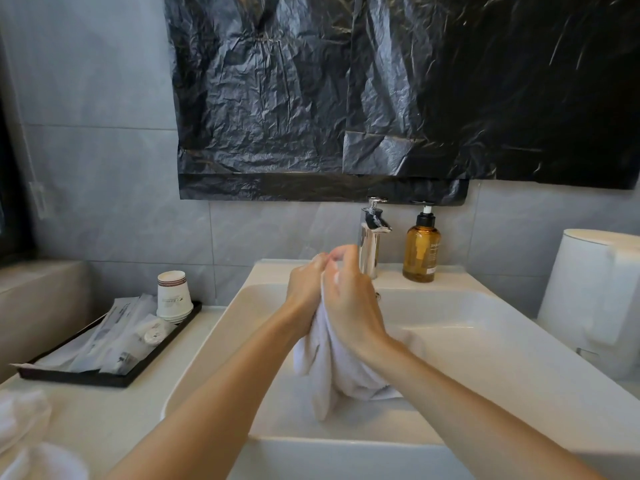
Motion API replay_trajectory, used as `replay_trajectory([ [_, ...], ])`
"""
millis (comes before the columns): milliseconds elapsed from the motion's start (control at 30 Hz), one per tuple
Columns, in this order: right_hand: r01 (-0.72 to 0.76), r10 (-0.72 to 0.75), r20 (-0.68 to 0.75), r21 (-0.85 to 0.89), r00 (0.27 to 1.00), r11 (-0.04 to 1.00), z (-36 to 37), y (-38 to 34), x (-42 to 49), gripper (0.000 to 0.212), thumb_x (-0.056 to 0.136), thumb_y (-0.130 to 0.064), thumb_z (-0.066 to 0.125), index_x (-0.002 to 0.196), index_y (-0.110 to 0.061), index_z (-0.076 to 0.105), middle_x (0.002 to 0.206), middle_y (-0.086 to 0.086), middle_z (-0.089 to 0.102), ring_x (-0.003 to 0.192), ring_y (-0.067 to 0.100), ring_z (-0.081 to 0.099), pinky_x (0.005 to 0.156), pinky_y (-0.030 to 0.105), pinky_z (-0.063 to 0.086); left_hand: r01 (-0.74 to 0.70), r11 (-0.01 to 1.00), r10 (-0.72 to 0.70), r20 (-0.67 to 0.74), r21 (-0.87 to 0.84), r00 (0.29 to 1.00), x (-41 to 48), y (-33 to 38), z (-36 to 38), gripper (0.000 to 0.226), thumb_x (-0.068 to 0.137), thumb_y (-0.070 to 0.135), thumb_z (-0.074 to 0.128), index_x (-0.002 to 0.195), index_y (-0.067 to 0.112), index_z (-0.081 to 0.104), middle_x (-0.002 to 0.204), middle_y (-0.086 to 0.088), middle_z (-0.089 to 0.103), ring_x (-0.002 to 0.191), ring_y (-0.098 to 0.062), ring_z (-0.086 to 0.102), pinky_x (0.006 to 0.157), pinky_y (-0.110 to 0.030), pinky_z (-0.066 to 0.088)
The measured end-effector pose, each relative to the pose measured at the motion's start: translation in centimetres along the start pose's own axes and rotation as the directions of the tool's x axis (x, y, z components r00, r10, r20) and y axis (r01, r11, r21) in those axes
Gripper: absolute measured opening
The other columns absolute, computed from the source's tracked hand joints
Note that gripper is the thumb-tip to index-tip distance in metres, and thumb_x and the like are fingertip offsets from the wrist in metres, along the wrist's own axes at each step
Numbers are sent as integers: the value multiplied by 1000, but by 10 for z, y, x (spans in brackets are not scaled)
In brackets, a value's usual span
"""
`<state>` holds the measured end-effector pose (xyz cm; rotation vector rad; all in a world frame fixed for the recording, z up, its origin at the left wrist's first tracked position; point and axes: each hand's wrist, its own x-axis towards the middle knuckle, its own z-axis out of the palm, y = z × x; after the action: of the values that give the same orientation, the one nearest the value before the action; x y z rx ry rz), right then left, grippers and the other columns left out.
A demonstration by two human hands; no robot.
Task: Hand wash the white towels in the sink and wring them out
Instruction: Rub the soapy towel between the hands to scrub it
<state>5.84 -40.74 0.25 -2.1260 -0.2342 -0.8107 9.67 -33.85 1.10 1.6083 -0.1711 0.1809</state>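
Left hand point(306, 289) and right hand point(349, 301), side by side, both clamp a bunched white towel point(329, 375) | hung over the sink point(242, 341), likely so squeezed water drains in

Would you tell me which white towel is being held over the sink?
The towel gripped by the left hand and right hand; the other towels lie on the counter, lower left.

Bunched white towel point(332, 372) above sink point(485, 341).
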Motion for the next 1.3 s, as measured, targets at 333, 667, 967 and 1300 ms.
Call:
replay_trajectory([
  [333,-129,130,-43,29,991,991,0,7,12,15,100,-19,36,114,-19,42,100,9,61,86,23,54,76,37,45,64,996,-67,-49,-60,997,-1,0,0,26,95,29,47,80,12,60,69,-1,58,60,-13,49,49,-22,39],
  [667,-207,230,-107,192,967,959,-8,5,27,10,101,-15,34,108,-17,41,99,1,53,99,24,55,75,31,37,12,999,-13,-18,-52,1000,-4,3,3,20,96,23,43,80,12,49,67,-4,47,58,-14,40,36,-15,31],
  [967,-233,262,-151,189,953,954,-6,8,26,8,100,-17,35,100,-24,39,91,-2,52,92,23,55,70,34,39,-26,999,24,-35,-46,999,-3,0,6,23,97,20,42,75,14,45,67,0,45,60,-14,38,43,-16,32],
  [1300,-139,152,-125,111,980,984,-5,6,18,4,100,-19,35,102,-20,38,85,2,55,81,23,56,59,33,37,-59,998,59,-13,8,998,-2,1,6,21,95,20,42,75,14,47,65,-2,45,64,-16,40,48,-21,35],
])
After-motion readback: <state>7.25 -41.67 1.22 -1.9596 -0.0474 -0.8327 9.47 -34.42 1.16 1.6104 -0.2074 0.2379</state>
